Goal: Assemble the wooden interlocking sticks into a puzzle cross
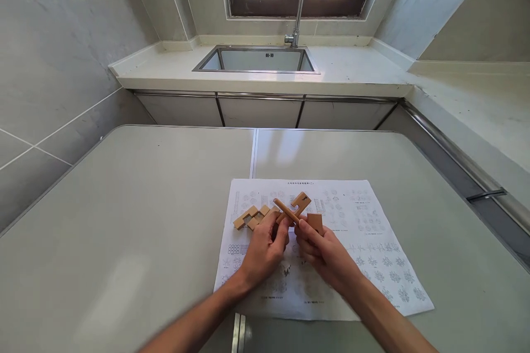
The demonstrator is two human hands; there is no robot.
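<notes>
Notched tan wooden puzzle sticks (pixel 292 209), seemingly crossed, are pinched by the left hand (pixel 265 248) and right hand (pixel 325 251) above a printed white sheet (pixel 372 253) on a grey table (pixel 124 231); a steel sink (pixel 256 59) is seen beyond.

L hand (pixel 265 245) & R hand (pixel 325 251) hold crossed wood sticks (pixel 292 210) over a paper sheet (pixel 364 242). More wood blocks (pixel 250 217) lie just beside the L hand. Sink (pixel 256 59) at the back.
</notes>
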